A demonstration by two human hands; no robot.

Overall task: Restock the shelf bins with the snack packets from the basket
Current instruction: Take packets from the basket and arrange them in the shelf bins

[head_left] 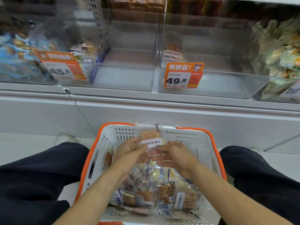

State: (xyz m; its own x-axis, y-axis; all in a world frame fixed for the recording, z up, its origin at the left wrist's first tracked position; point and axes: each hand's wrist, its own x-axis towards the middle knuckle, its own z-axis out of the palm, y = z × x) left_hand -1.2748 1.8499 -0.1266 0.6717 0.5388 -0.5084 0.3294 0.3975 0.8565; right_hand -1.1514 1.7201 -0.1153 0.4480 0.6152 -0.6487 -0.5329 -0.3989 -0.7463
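Observation:
A white basket (191,142) with an orange rim sits on the floor between my knees, holding several clear snack packets (155,192). Above its far end, my left hand (129,148) and my right hand (172,153) together hold one upright packet (150,137) of brown snacks with a white label. My fingers curl round its lower part. On the shelf above, a clear bin (211,85) with an orange 49.8 price tag (183,75) holds a few similar packets (172,52) at its back left. The clear bin (123,78) to its left looks bare.
A bin with a 45.8 tag (63,67) holds packets at the left, next to blue packets (14,59). Greenish packets (280,51) fill the bin at the right. The grey shelf ledge (162,101) runs across, above a white floor. My dark trouser legs flank the basket.

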